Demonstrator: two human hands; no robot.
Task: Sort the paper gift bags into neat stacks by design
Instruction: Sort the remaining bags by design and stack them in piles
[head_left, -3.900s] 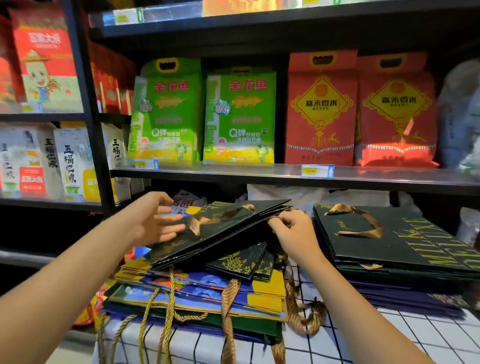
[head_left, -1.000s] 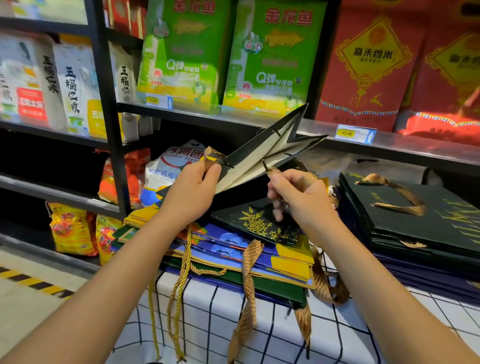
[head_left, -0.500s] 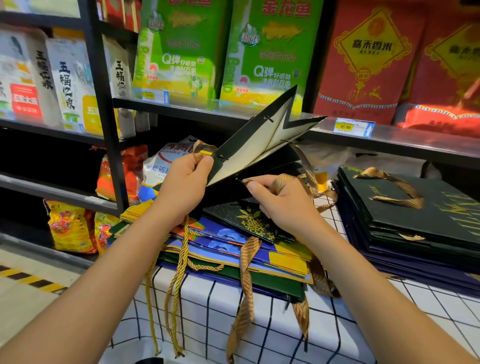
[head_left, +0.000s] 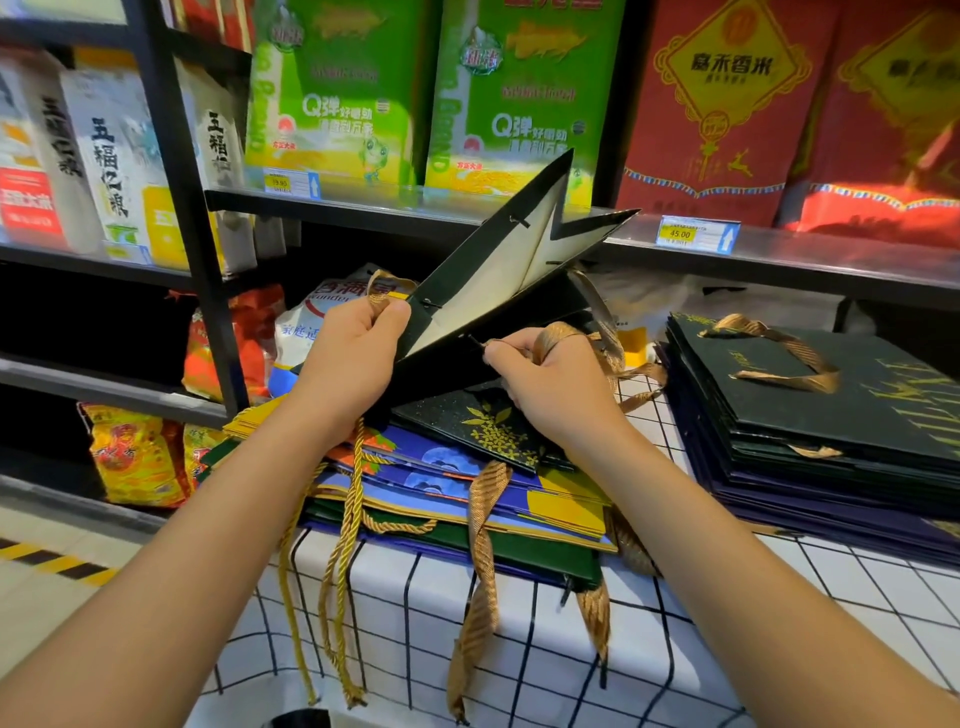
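A white table (head_left: 519, 649) with a black grid pattern carries a mixed pile of flat paper bags (head_left: 467, 499), blue, yellow and green, their gold cords and ribbon handles hanging over its near edge. Above the pile, the left hand (head_left: 353, 358) pinches the corner of a dark green gift bag (head_left: 498, 270) with a cream lining, its mouth now gaping wider than a second ago; the right hand (head_left: 556, 384) grips its gold ribbon handle (head_left: 566, 332). At three o'clock lies a squared stack of matching dark bags (head_left: 810, 415). Behind, shelves (head_left: 779, 254) hold glossy green and red rice sacks (head_left: 519, 93).
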